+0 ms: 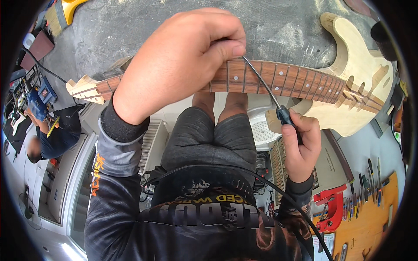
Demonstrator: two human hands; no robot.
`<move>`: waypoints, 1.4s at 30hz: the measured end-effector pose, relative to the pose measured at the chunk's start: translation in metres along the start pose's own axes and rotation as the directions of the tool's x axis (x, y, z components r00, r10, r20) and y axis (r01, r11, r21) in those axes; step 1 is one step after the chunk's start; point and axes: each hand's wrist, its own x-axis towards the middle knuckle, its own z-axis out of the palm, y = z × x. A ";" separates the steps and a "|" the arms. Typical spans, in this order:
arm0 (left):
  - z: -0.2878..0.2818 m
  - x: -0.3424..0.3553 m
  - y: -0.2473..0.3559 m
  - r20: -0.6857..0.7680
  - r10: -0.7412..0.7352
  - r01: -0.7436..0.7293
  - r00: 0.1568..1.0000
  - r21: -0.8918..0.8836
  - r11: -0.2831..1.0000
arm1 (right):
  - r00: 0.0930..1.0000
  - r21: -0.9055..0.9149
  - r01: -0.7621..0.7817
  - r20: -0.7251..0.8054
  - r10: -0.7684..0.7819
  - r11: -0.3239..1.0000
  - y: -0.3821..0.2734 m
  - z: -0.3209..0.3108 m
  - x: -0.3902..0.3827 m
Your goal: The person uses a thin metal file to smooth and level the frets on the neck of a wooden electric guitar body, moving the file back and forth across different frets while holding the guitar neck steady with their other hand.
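Observation:
An unfinished wooden electric guitar lies across my view: pale body (357, 65) at the right, dark fretboard (287, 80) with dot inlays, headstock (85, 89) at the left. My left hand (178, 61) is over the middle of the neck, fingers pinched on the far end of a thin metal tool shaft (261, 82). The shaft slants across the frets down to a dark handle (285, 116). My right hand (300, 145) is wrapped around that handle, just below the neck near the body.
Another person (52, 135) in dark clothes works at the left. A board with several hand tools (365, 191) and a red clamp (331, 209) is at the lower right. A white plastic stool (261, 130) is under the guitar, and a yellow brush (65, 11) at the upper left.

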 end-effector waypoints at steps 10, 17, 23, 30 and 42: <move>0.001 -0.002 0.000 -0.040 -0.013 0.013 0.999 -0.011 1.000 | 0.999 -0.080 0.051 -0.012 -0.052 0.995 -0.005 0.005 0.003; 0.000 -0.002 -0.001 -0.012 0.009 -0.010 1.000 -0.052 0.999 | 0.999 -0.022 0.016 -0.032 -0.016 1.000 0.000 0.006 0.001; -0.013 -0.001 0.000 -0.026 -0.052 0.051 0.998 -0.044 0.998 | 0.975 -0.196 0.216 -0.001 -0.220 0.956 -0.008 0.011 0.023; 0.005 -0.002 0.009 -0.014 -0.085 0.084 0.996 -0.077 0.993 | 0.997 0.028 -0.047 -0.053 0.049 0.998 0.001 0.003 -0.008; -0.014 -0.010 0.000 -0.026 -0.177 0.170 0.984 -0.174 0.970 | 0.984 -0.106 0.169 -0.039 -0.174 0.980 -0.014 0.018 0.018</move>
